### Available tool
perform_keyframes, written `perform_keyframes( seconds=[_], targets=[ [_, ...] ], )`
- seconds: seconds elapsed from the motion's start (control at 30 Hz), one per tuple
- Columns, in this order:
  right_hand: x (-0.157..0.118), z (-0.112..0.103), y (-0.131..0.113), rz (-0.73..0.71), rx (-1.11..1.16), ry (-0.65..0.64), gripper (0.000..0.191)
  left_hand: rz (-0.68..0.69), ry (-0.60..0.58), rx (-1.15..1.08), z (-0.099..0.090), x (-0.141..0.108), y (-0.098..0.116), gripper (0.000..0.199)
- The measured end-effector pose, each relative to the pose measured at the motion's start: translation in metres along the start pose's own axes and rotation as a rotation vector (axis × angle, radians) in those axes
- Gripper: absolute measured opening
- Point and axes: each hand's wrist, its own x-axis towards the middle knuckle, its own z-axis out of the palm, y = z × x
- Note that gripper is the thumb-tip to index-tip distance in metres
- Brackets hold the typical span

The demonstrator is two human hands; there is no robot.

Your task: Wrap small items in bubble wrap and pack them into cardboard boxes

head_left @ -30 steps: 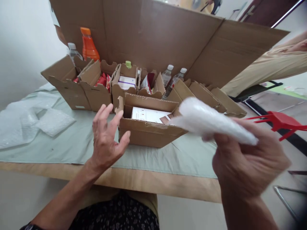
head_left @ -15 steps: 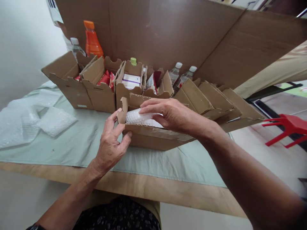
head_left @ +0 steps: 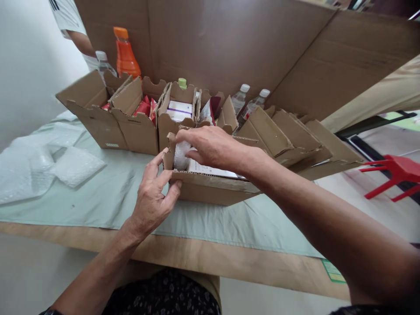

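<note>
A long open cardboard box (head_left: 210,190) lies on the cloth right in front of me. My left hand (head_left: 152,194) grips its left end, fingers over the edge and thumb against the front wall. My right hand (head_left: 213,146) reaches in from above, its fingers closed on a piece of bubble wrap (head_left: 180,157) that stands upright at the left end. To the right of the wrap, inside the same box, sits a white printed carton (head_left: 213,169), partly covered by my right hand and wrist.
Behind stands a row of open cardboard bins (head_left: 136,133) with packets and cartons. Beyond them are an orange bottle (head_left: 126,57) and clear bottles (head_left: 239,98). Loose bubble wrap (head_left: 78,166) lies left. A tall cardboard panel (head_left: 203,43) backs the table; a red stool (head_left: 393,173) stands right.
My right hand has moved left, tipping the bubble wrap from lying flat to upright against the box's left end. More of the white carton shows. A person's arm has come into view at upper left.
</note>
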Motion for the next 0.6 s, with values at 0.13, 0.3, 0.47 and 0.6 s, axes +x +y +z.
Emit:
perform_keyframes(
  seconds=[0.13,0.3,0.47,0.6],
  targets=[
    [-0.007,-0.006,0.001,0.033,-0.065,-0.037,0.052,-0.004,-0.008,0.006,0.001,0.0,0.0,0.016],
    [0.001,0.0,0.002,0.023,-0.031,-0.029,0.05,-0.01,0.001,0.02,0.002,0.0,0.001,0.018],
    [0.01,0.013,0.006,-0.066,0.039,0.059,0.034,0.004,0.0,0.046,0.002,0.0,0.001,0.02],
    [0.015,0.021,0.01,-0.141,-0.022,0.016,0.029,0.011,-0.001,0.065,0.001,0.0,0.002,0.023]
  ],
)
